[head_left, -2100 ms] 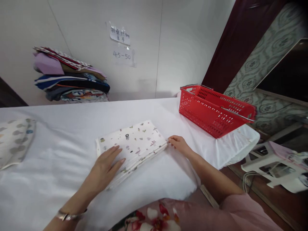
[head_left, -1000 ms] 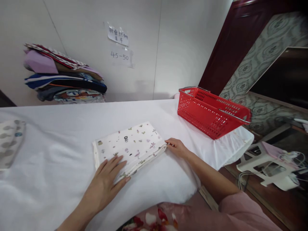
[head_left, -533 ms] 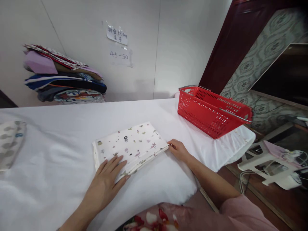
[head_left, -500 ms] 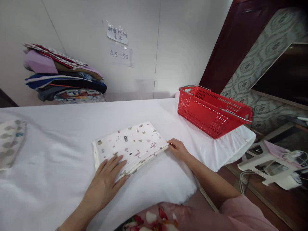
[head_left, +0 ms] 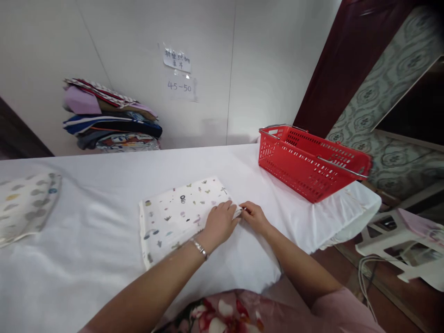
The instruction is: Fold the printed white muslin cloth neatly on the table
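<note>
A white folded cloth (head_left: pixel 173 215) printed with small plants and animals lies flat on the white-covered table. At its right corner, my right hand (head_left: pixel 255 217) pinches the layered edge between thumb and fingers. My left hand (head_left: pixel 219 223), with a metal bracelet (head_left: pixel 199 249) at the wrist, lies over the cloth close to the same corner. Its fingers bend over the top and its thumb sits by the edge, closing on the layers. The left forearm covers part of the cloth's near edge.
A red plastic basket (head_left: pixel 305 169) with metal handles stands at the table's right end. Another cloth with grey spots (head_left: pixel 29 203) lies at the left. Folded textiles (head_left: pixel 111 115) are stacked by the wall at the back. A white stool (head_left: pixel 391 236) stands right of the table.
My left hand has moved right, from lying flat on the cloth's near left part to its right corner. My right hand stays on that corner. The view has shifted slightly left.
</note>
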`<state>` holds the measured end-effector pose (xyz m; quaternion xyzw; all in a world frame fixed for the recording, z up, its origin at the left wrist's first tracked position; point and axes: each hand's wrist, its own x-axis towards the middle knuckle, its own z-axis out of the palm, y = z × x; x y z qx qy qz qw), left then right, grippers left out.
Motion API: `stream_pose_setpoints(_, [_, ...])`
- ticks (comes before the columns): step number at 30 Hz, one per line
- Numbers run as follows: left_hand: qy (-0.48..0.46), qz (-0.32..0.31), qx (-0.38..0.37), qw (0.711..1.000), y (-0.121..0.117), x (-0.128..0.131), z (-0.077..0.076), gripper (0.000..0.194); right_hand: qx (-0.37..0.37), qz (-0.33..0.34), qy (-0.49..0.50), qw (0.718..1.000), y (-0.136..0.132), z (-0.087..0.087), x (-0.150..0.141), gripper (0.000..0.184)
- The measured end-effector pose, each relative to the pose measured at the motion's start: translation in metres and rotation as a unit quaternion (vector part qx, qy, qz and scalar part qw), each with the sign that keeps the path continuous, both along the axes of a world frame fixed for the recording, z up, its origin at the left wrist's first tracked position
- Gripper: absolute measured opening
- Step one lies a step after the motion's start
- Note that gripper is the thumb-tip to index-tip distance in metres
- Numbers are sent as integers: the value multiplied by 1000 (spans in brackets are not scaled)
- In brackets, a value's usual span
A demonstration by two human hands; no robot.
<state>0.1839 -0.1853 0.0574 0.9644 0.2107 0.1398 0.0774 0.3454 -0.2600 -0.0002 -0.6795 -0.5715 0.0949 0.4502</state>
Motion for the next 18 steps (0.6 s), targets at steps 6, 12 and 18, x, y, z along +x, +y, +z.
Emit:
stream_pose_setpoints(6, [-4,22,-2,1000,3,21,-13,20,0,10,-3,1000,1,1,3,21])
stream_pose_setpoints(12, [-5,53,19,998,0,24,-9,14,4,10,-17,1000,3,4,5,19])
stream_pose_setpoints(18, [-25,64,27,997,-3,25,-10,13,-9,6,-43,999,1,4,6,17])
